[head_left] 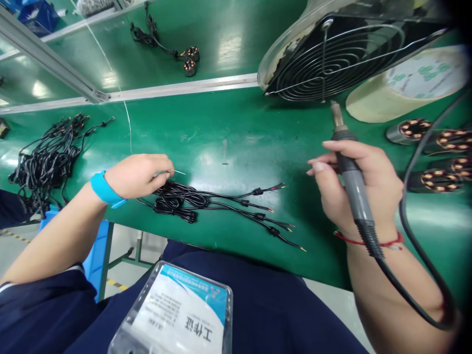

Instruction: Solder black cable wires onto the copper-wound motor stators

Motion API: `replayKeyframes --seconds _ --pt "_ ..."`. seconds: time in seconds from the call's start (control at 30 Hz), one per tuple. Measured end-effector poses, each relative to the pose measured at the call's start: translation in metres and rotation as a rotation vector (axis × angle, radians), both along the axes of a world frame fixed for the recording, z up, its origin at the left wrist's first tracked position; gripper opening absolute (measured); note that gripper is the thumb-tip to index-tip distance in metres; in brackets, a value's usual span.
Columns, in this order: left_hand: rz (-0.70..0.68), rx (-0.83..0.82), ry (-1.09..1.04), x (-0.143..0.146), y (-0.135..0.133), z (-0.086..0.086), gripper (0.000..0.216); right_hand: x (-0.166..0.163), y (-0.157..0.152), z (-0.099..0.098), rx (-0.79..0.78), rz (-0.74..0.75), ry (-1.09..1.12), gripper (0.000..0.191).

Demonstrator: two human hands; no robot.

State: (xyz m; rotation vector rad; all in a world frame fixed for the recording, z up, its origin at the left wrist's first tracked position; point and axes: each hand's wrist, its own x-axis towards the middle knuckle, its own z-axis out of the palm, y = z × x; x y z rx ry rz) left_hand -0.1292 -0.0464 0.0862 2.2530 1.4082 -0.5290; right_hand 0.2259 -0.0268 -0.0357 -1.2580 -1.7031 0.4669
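1. A badge [173,314] in a clear sleeve lies on the lap, cut off by the lower edge.
2. The left hand [138,174] is closed, pinching a thin wire [179,172] just above the cable bundle [184,199] on the green bench [228,123]. The bundle's stripped ends fan rightward, between the two hands.
3. The right hand [354,189] clasps the soldering iron [350,172], tip up. Its cord [409,295] loops across the forearm.
4. Wound stators [440,179] lie at the right, partly behind the cord and blurred.
5. Beyond are a fan guard [332,59] and a tape roll [409,88], both cropped, and a cable heap [44,157] far left.
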Motion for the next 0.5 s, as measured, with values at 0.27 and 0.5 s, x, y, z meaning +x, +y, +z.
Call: replayKeyframes --seconds 0.27,0.5 --pt "-0.162 0.017 0.101 0.020 -0.019 -0.009 0.024 -0.002 -0.001 0.004 0.001 0.000 0.021 0.031" --pt "-0.066 0.053 -0.260 0.006 0.007 0.027 0.025 -0.002 0.000 0.006 0.022 0.006 0.026 0.032"
